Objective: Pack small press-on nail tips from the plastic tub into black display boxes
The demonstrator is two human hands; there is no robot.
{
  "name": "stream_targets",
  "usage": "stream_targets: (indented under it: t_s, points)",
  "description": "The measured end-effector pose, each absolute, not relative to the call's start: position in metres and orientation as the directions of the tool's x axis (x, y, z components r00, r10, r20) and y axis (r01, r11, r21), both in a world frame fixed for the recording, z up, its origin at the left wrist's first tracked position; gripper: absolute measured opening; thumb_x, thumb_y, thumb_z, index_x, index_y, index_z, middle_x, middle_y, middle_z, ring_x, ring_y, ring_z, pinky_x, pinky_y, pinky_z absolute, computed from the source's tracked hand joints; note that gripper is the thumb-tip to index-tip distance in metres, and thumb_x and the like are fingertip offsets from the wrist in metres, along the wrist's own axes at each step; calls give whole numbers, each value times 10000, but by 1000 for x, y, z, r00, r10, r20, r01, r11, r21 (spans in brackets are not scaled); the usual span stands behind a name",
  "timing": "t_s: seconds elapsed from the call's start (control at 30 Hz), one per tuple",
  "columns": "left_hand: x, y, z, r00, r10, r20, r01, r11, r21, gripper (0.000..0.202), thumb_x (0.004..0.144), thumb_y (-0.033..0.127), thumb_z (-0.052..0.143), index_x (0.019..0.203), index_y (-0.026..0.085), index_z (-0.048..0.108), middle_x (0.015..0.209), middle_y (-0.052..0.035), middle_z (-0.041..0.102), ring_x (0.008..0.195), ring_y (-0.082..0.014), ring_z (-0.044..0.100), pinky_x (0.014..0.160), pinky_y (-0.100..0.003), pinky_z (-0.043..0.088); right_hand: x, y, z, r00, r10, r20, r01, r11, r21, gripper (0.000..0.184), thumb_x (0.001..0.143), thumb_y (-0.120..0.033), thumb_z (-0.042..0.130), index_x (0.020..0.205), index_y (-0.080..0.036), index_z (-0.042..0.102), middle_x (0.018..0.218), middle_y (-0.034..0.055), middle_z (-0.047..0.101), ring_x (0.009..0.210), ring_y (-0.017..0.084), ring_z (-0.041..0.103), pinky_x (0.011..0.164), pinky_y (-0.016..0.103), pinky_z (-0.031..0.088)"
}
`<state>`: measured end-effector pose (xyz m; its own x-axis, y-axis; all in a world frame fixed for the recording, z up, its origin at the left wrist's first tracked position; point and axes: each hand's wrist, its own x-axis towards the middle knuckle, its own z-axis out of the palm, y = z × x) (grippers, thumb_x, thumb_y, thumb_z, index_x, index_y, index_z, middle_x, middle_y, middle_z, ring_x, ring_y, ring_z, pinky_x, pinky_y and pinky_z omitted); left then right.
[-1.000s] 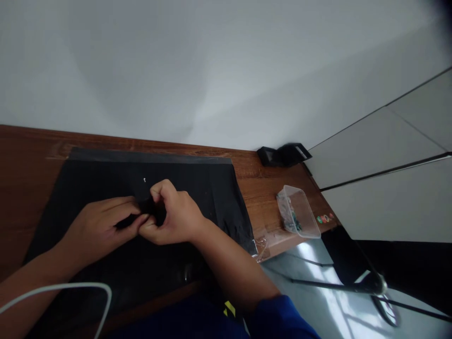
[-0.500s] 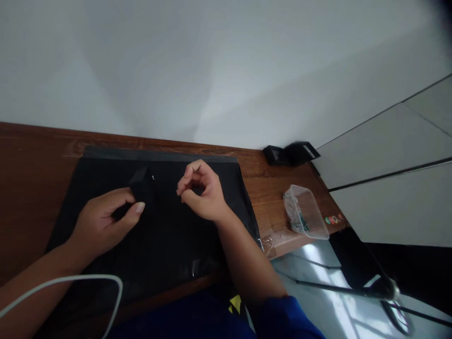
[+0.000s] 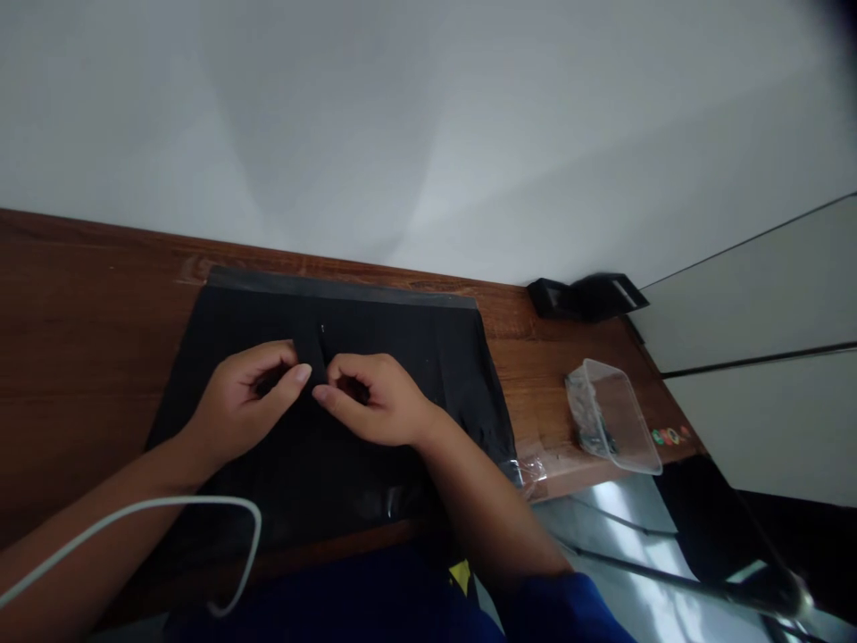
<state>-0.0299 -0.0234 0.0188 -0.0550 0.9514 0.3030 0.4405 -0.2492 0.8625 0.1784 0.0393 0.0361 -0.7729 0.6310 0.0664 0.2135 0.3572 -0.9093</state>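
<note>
My left hand [image 3: 251, 397] pinches a small black box [image 3: 310, 355] between thumb and fingers, holding it above the black mat. At the box's right edge, my right hand [image 3: 375, 397] is closed, with thumb and curled fingertips gripping its lower right side. Whether a small part is also between the right fingertips is hidden. A tiny bright spot shows near the box's upper right corner; I cannot make out what it is. Black on black, much of the box's outline is lost against the mat [image 3: 388, 321].
The mat lies on a brown wooden table [image 3: 87, 330] against a pale wall. On the right stand a clear plastic container [image 3: 612, 415] with small bags inside and an open black case [image 3: 589, 297]. A white cable [image 3: 174, 502] crosses over my left forearm.
My right hand has moved left and down onto the black box's right edge, closing the gap between the hands. The head view has shifted slightly left.
</note>
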Motion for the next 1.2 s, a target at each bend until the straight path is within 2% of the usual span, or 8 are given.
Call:
stream_targets:
  t_s: [0.13,0.27,0.47,0.57,0.7,0.87,1.03,1.2]
  points:
    - [-36,-23,17,-48,960,277,436,-229,870,156,935,346,663,885,200,679,784,16,679,712,-155,634,676,-264,539,174,33,36,-791,608,70,251,426,-869,322,999,-422,633,780,-240,484,686,-64,550,610,97,477,624,253,344]
    - [-38,-26,23,-59,957,283,483,-221,847,160,892,357,684,855,203,662,764,17,666,704,-165,629,666,-285,539,172,30,35,-782,618,83,266,451,-852,311,973,-412,635,769,-243,473,685,-60,557,608,101,481,623,251,346]
    - [-37,-29,22,5,974,226,449,-203,870,135,943,337,666,923,209,707,833,10,742,748,-169,719,695,-262,605,171,32,26,-790,602,118,291,537,-792,250,966,-370,631,790,-238,514,701,-44,605,619,109,515,627,251,355]
    - [-36,-28,20,69,957,283,458,-282,843,114,939,317,685,958,222,744,875,4,783,746,-160,743,679,-240,618,174,35,25,-799,591,110,346,602,-720,171,973,-324,634,843,-228,579,755,-17,670,657,122,567,635,257,357]
    - [-35,-29,26,89,921,380,497,-372,784,82,946,303,708,920,242,757,812,33,788,655,-123,719,647,-206,599,177,35,32,-799,585,140,349,641,-684,214,1004,-374,583,863,-219,628,773,5,716,668,137,616,634,266,378]
    - [-34,-30,27,70,915,398,530,-372,762,56,908,297,771,866,262,762,756,68,780,618,-104,715,643,-182,589,176,30,35,-680,682,268,427,666,-612,173,874,-389,597,804,-231,603,727,13,703,633,155,614,614,284,405]
    - [-34,-29,21,65,915,397,513,-372,773,74,905,328,785,862,267,783,765,51,807,623,-124,739,632,-201,609,174,28,35,-559,748,357,421,627,-655,112,816,-358,597,806,-247,586,678,-23,669,584,136,598,612,269,453]
    - [-34,-30,20,76,905,418,502,-396,769,64,906,296,784,853,264,770,757,59,804,603,-109,729,622,-188,600,180,30,42,-609,733,304,372,603,-706,136,834,-367,637,808,-254,566,674,-45,653,568,118,580,612,254,460]
